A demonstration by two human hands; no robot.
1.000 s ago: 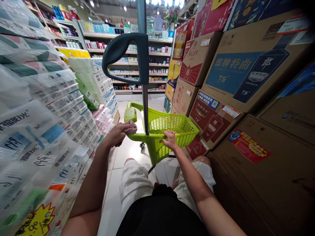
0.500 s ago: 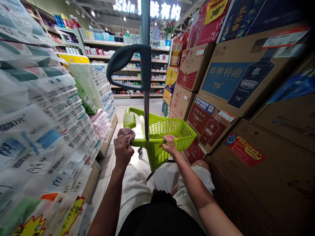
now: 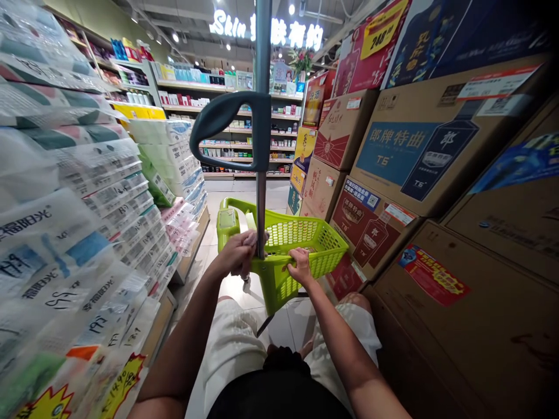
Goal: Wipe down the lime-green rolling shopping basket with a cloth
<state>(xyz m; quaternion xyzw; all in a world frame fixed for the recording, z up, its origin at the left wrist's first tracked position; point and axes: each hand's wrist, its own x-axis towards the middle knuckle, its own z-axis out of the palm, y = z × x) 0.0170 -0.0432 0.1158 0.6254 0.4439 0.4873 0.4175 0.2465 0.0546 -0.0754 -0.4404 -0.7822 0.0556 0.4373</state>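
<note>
A bright green shopping basket [image 3: 286,285] with perforated sides stands on the floor in front of my legs. My left hand [image 3: 238,254] is closed around a greyish-pink cloth [image 3: 250,238], pressed against the basket's near rim just left of the pole. My right hand [image 3: 300,266] grips that same rim to the right, fingers curled over its top edge. Between the hands a metal pole [image 3: 261,215] rises, carrying a dark grey loop handle [image 3: 262,131]. A green grip [image 3: 227,224] sits at the basket's left corner. Most of the cloth is hidden by my left fingers.
Stacked tissue packs [image 3: 100,174] line the left side. Cardboard boxes [image 3: 393,139] are piled high close on the right. Ahead, shelves [image 3: 227,131] of small goods stand beyond the tiled floor [image 3: 233,189].
My left hand, with the cloth, has moved right along the basket's rim to the pole. The right hand stays on the rim. The view has tipped slightly upward.
</note>
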